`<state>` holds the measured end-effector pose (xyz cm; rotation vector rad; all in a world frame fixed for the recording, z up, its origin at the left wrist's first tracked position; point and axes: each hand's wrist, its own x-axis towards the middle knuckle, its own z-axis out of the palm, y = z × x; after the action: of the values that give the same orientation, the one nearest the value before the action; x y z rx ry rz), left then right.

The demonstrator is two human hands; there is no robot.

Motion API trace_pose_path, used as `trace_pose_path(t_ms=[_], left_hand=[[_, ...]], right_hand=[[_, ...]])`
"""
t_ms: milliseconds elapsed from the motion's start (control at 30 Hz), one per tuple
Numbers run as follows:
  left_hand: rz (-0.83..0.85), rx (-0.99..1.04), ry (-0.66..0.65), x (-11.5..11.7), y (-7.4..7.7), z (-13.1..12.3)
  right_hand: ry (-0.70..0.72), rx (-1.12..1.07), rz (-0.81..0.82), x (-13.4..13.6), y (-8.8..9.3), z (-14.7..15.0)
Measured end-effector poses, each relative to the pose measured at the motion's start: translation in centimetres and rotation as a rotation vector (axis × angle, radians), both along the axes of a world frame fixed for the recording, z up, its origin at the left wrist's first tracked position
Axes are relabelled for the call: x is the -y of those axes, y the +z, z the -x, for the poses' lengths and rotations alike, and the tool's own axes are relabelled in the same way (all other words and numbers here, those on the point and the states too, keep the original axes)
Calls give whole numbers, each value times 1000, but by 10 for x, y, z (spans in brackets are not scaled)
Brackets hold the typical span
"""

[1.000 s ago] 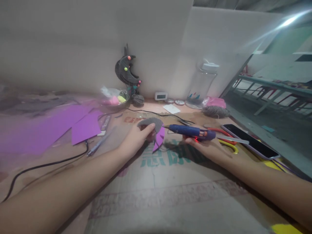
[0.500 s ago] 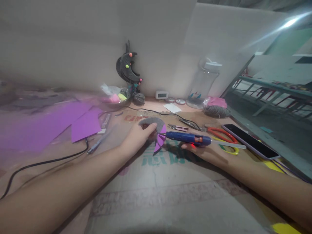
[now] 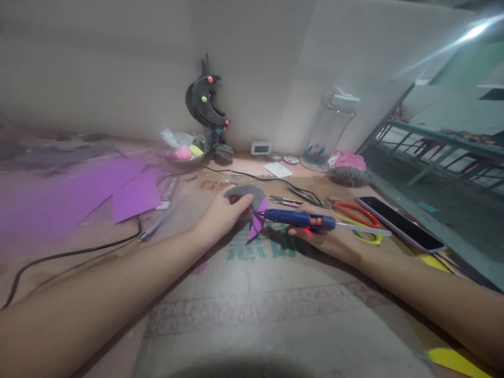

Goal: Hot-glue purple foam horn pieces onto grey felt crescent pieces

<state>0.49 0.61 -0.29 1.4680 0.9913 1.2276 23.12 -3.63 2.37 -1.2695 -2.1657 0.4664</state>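
Note:
Between the thumb and fingers of my left hand (image 3: 228, 210) is a crescent (image 3: 258, 195), partly wrapped in grey yarn, with bare purple showing at its lower end. A grey strand crosses the purple part. My right hand (image 3: 315, 231) grips a blue hot glue gun (image 3: 293, 217), its nozzle pointing left at the purple part, apparently touching it. A clear glue stick (image 3: 364, 228) sticks out of the gun's back, and a red light glows under its body. My left fingertips are hidden behind the crescent.
Behind my right hand lie red-and-yellow-handled scissors (image 3: 358, 212), thread snips (image 3: 286, 201) and a phone (image 3: 400, 223). Purple sheets (image 3: 136, 197) and a pen (image 3: 155, 226) lie left. A bottle (image 3: 328, 131), yarn (image 3: 348, 176), small clock (image 3: 261, 148) and grey moon ornament (image 3: 207, 102) stand along the wall.
The view has shifted slightly, so most things sit a little higher and further left. Both hands keep their grips, and the glue gun's nozzle has come slightly further over the purple part.

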Motion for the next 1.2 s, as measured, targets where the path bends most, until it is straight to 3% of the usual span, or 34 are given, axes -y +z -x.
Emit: trace_pose_path(t_ms=[233,1200], left_hand=[[1,-14,-8,2,1,0],[8,-25,-27,1,2,0]], right_hand=[[-6,-35,9,-3,-8,-3],[22,14,-6,-2,-5,-3]])
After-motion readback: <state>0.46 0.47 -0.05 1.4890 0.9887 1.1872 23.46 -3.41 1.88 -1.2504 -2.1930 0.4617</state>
